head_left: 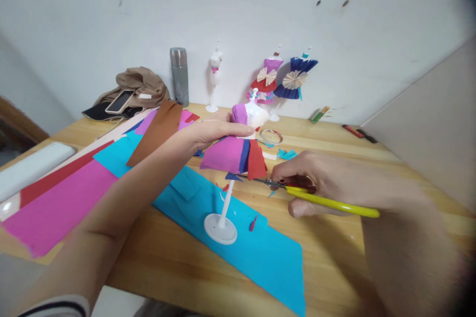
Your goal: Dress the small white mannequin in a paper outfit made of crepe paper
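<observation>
A small white mannequin (255, 113) on a stand (220, 228) wears a paper skirt (232, 154) of pink, blue and red strips. My left hand (213, 130) is closed round the mannequin's waist and holds it tilted above the table. My right hand (327, 183) grips yellow-handled scissors (327, 199), whose blades (260, 181) point left and touch the lower hem of the skirt. Small paper offcuts lie under the hem.
Turquoise (256, 247), pink (63, 203), red and brown (158, 131) paper sheets cover the wooden table (334, 267). At the back stand a steel flask (179, 76), a bare mannequin (214, 79), two dressed ones (282, 79), a tape roll (271, 136), cloth with a phone (119, 101).
</observation>
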Tool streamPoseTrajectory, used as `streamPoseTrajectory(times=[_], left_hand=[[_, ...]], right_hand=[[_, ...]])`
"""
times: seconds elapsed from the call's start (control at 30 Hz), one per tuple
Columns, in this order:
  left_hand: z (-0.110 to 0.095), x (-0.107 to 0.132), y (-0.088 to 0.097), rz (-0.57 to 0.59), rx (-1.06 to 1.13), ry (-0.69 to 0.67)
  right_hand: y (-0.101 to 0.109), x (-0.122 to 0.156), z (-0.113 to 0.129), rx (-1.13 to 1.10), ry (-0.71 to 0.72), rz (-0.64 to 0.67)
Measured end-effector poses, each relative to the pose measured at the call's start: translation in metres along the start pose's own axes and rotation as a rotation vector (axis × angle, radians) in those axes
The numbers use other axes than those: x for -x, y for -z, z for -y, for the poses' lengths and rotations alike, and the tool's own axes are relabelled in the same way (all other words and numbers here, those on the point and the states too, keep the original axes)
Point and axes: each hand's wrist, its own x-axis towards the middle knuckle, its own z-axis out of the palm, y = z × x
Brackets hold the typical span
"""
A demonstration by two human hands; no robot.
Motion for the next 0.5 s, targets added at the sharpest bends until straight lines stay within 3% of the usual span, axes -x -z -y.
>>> streamPoseTrajectory(times=[0.2, 0.5], left_hand=[[-0.0008, 0.0018, -0.0019, 0.039, 0.013, 0.001], [-0.0047, 0.0043, -0.001, -0.038, 0.025, 0.027]], right_hand=[[-0.0014, -0.0006, 0.0016, 0.011, -0.004, -0.009], [0.0004, -0.0003, 0.0013, 0.017, 0.01, 0.011]])
